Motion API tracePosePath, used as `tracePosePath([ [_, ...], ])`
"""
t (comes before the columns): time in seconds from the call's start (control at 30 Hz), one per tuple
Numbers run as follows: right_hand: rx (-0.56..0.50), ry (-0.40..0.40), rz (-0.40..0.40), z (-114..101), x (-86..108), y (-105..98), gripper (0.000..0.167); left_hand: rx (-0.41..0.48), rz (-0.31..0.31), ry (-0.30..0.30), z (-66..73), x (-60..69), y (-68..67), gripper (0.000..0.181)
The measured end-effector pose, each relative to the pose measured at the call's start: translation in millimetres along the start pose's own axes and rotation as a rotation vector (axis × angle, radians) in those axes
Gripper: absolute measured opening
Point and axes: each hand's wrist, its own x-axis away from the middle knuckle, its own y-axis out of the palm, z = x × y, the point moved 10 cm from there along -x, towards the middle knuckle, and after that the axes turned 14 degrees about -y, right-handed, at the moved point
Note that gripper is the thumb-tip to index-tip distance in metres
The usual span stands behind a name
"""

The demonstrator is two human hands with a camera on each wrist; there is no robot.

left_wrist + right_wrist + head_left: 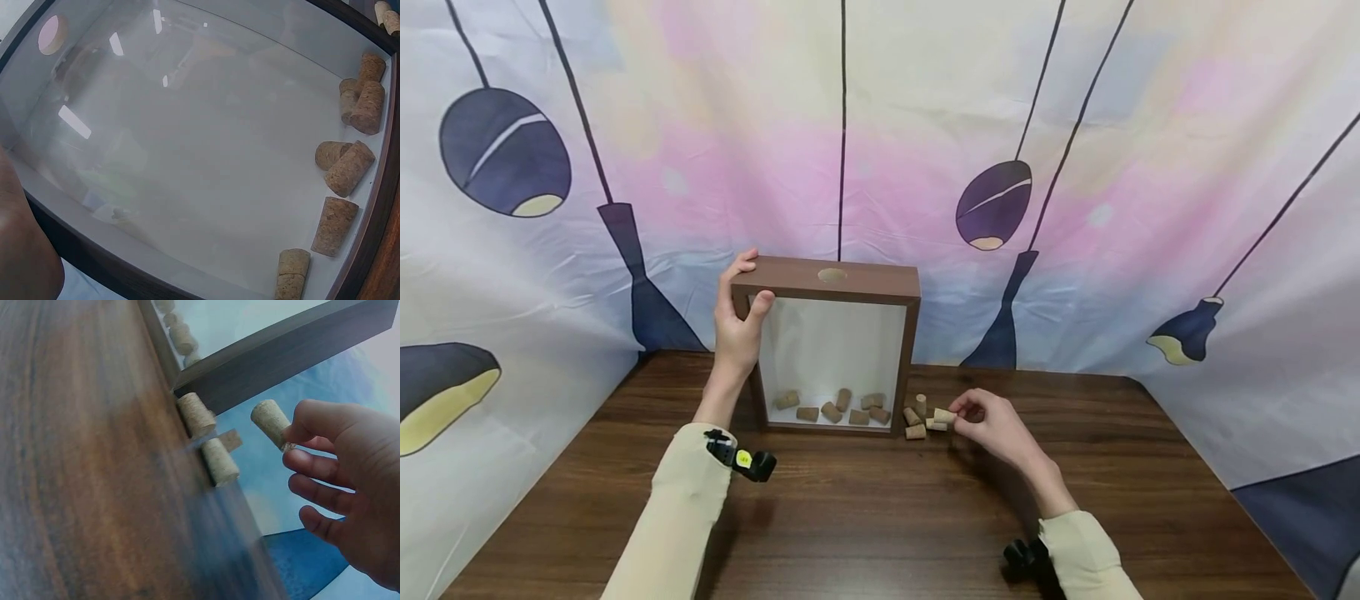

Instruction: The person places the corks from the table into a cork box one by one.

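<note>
A brown shadow box frame (pixel 825 287) with a clear front stands upright on the table, an oval hole (pixel 832 275) in its top. My left hand (pixel 739 321) grips its upper left corner, thumb on the front. Several corks (pixel 831 412) lie along the bottom inside the box; the left wrist view shows those corks (pixel 335 226) close up. To the right of the box, my right hand (pixel 996 423) pinches one cork (pixel 270 423) between thumb and index finger. Several loose corks (pixel 914 432) sit beside the box's lower right corner, just left of that hand.
The dark wooden table (pixel 865 508) spreads out in front of the box. A patterned cloth (pixel 775 125) with painted hanging lamps rises behind the table and along its sides.
</note>
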Motion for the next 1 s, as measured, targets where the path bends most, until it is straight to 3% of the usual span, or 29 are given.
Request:
tracePosePath([
  [0.4,0.045,-0.092,0.146,-34.1,-6.4,-35.7,0.014,0.008,-0.009,0.004,4.9,-0.5,3.3,0.061],
  [0.63,0.066,-0.175,0.220,-63.0,-15.8,-60.5,0.015,-0.025,0.010,0.036,-25.6,-6.9,-7.0,0.065],
  [1.0,0.128,-0.290,0.247,-103.6,-38.7,-93.5,0.015,0.000,-0.001,0.006,-13.1,-2.8,-3.0,0.060],
])
